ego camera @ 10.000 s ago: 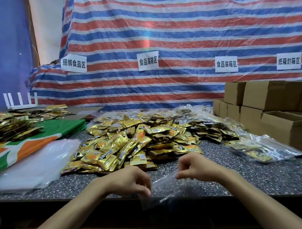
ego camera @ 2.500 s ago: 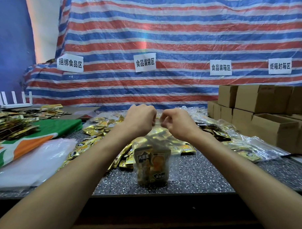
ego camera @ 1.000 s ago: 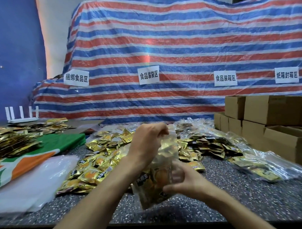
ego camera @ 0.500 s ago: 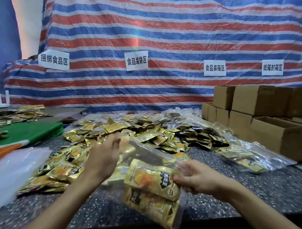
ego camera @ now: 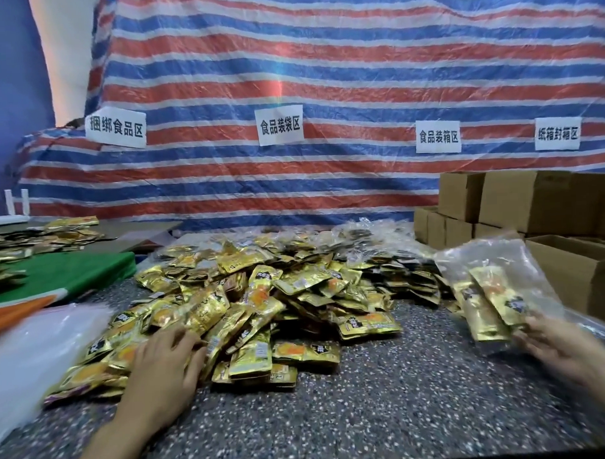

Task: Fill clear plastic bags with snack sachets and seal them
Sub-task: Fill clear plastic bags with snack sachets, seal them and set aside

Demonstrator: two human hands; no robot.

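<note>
On table (ego camera: 403, 397), far right: right hand (ego camera: 557, 349) grips bag (ego camera: 495, 288); best laid flat, seal pressed, beside boxes (ego camera: 509, 201); left hand (ego camera: 165, 366) rests slack on sachets (ego camera: 262, 299).

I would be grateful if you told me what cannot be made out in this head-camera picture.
Head view:
filled bag: seal state, lost to blur and glare.
right hand: whether its fingers pinch the bag, motion-blurred.
open cardboard box: contents, hidden by its walls, cut by the right edge.
white pronged object: cut off by the left edge.
sachets: print too small.
</note>
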